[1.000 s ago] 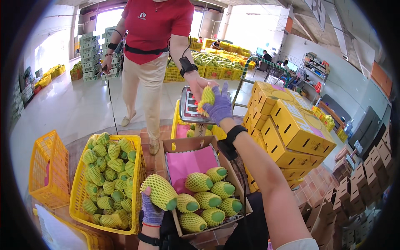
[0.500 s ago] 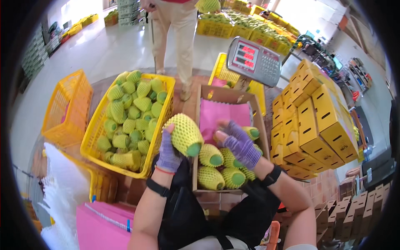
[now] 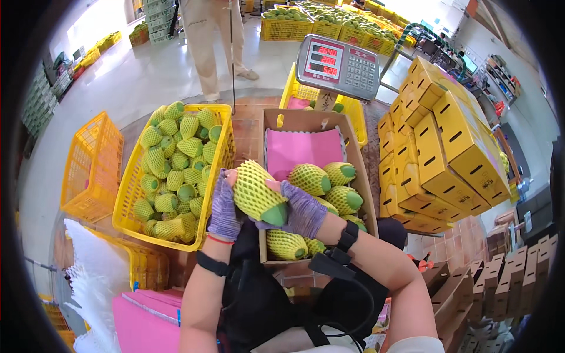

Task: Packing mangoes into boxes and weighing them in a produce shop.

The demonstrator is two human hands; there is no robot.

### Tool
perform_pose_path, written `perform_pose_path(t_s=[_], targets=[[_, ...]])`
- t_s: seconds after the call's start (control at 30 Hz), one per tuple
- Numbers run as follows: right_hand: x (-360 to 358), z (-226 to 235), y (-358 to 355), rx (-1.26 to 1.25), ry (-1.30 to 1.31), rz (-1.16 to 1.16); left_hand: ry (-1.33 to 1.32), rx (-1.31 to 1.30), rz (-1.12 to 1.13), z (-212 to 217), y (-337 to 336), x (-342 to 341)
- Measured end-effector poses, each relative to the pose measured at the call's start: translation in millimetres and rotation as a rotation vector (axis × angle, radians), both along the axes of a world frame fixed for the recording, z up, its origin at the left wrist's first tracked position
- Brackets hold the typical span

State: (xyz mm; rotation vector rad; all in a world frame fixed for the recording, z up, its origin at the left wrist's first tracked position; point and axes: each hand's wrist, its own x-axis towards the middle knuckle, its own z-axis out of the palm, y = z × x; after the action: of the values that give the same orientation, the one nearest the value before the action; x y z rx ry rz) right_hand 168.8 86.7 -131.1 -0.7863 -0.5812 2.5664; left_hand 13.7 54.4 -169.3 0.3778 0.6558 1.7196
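A green mango in a yellow foam net sleeve [image 3: 254, 189] is held between my two hands over the left edge of a cardboard box [image 3: 365, 176]. My left hand [image 3: 224, 207], in a purple fingerless glove, grips its left side. My right hand [image 3: 302, 210], gloved alike, closes round its right side, with the thumb on top and fingers partly hidden beneath. Inside the box, several sleeved mangoes [image 3: 309, 179] lie near and right, and a pink foam sheet [image 3: 303, 152] covers the far part. Some fruit is hidden behind my right hand.
A yellow crate [image 3: 228, 141] full of sleeved mangoes stands left of the box, beside an orange crate [image 3: 94, 167]. A digital scale [image 3: 340, 66] stands beyond the box. Yellow cartons [image 3: 441, 147] are stacked right. Pink sheets [image 3: 144, 323] lie near left. A person [image 3: 215, 47] stands beyond.
My right hand has left the fruit in the box and come over to the held mango, which both hands now grip. The person beyond has moved left, and my view has shifted slightly.
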Motion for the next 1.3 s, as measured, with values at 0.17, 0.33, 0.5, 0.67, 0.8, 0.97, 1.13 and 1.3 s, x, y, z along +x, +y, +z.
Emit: perform_pose_path(t_s=[0.17, 0.33, 0.5, 0.67, 0.8, 0.97, 1.13, 1.3], targets=[[53.6, 11.9, 54.9, 0.646, -0.17, -0.09, 0.474, -0.055, -0.112, 41.1, 6.1, -58.8], [82.5, 3.7, 138.7, 2.109, -1.522, 0.15, 0.866, -0.081, 0.218, 32.0, 35.3, -200.5], [92.5, -11.4, 159.1, 1.835, -1.507, 0.617, 1.68, -0.801, -0.049, -89.5, 46.4, -284.8], [101.4, -25.6, 153.6, 1.719, -1.424, 0.583, 1.983, -1.0, -1.23, -159.1, 34.5, -278.4], [100.8, -36.9, 151.5, 1.801, -1.54, 0.629, 2.186, -1.154, -1.561, -175.0, 5.5, -258.0], [100.1, -36.8, 150.7, 1.854, -1.517, 0.554, 1.88, -1.17, -1.477, -178.4, 2.6, -282.1], [100.4, -35.0, 149.9, 1.838, -1.567, 0.577, 1.879, -1.282, -1.125, -156.8, -28.5, -289.7], [100.5, -34.8, 150.6, 1.873, -1.56, 0.559, 1.867, -1.203, -1.155, -160.1, -48.3, -304.7]])
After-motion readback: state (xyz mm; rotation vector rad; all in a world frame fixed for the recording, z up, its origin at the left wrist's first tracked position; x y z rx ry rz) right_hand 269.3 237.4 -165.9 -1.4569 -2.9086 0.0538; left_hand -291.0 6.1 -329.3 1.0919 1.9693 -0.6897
